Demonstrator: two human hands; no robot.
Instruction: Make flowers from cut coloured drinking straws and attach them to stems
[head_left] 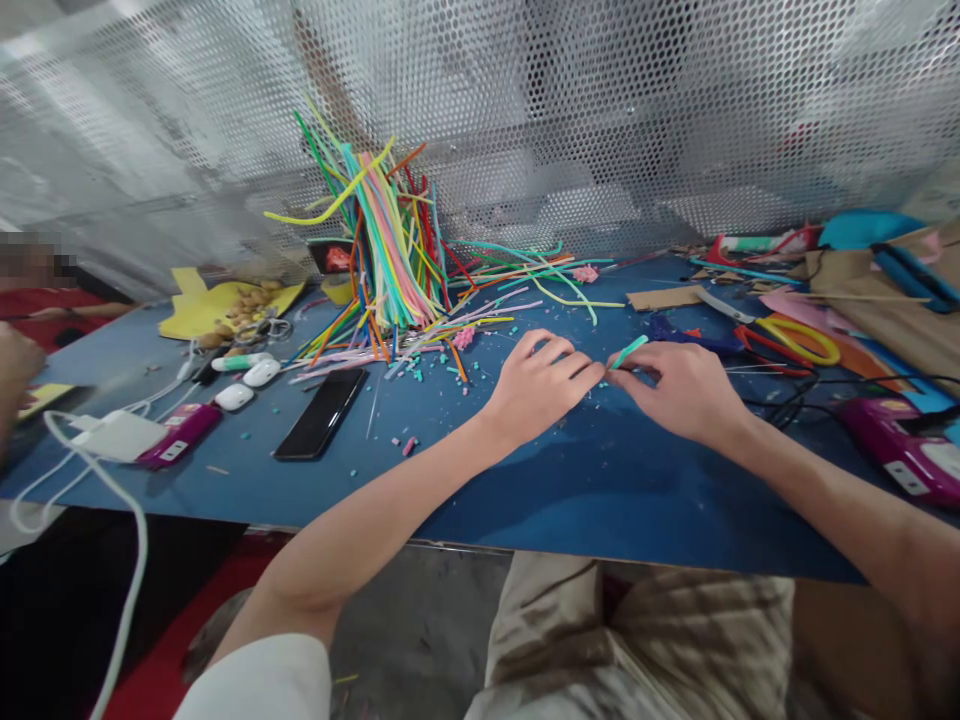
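Over the blue table, my two hands meet at the fingertips. My right hand [679, 385] is closed in a pinch, with a short teal pipe cleaner [630, 350] sticking up from its fingers. My left hand [544, 380] is closed too, thumb and index tip pressed together right beside the right fingertips. What sits between the left fingers is too small and hidden to make out. Small teal clippings [420, 370] and a pink fuzzy bundle [465, 337] lie to the left of my left hand.
A tall bunch of coloured pipe cleaners [390, 240] stands against the perforated metal screen [600, 100]. A black phone [321, 413] lies at left. Yellow-handled scissors [799, 340] and a purple power strip [900, 445] are at right. Another person's hand [19, 365] shows at far left.
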